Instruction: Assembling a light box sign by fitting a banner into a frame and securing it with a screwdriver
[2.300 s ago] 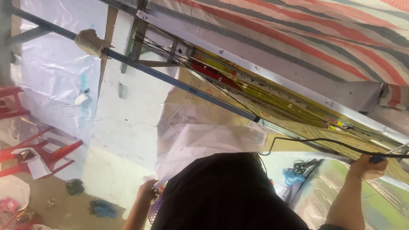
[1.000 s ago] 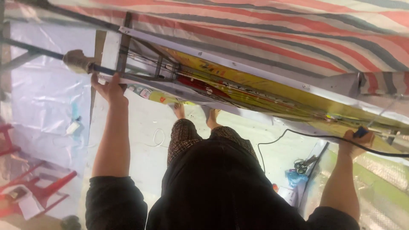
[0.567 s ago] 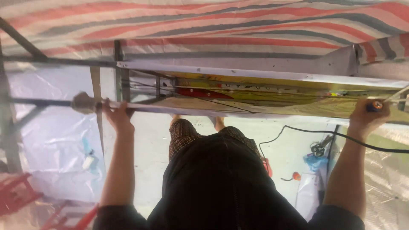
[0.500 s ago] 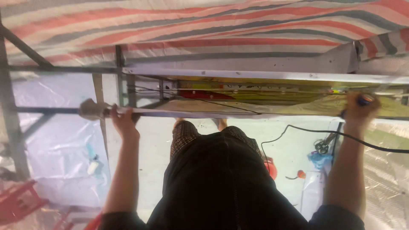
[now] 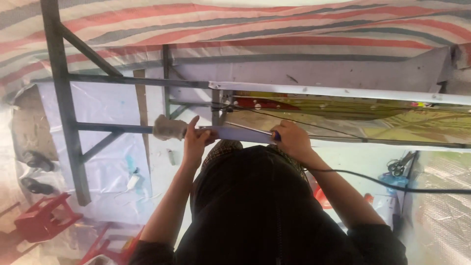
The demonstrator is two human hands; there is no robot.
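Grey metal bar (image 5: 117, 128) at centre frame is gripped by the left hand (image 5: 196, 140), fingers clamped beside a cloth wad (image 5: 169, 128), steadying it while the right hand (image 5: 292, 140) closes around a corded tool (image 5: 276, 136) pressed against it.

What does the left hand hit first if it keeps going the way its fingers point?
The left hand points up and left along the grey metal bar. First in line looks like the pale rag-like wad wrapped on that bar, right at its fingertips; depth is unclear.
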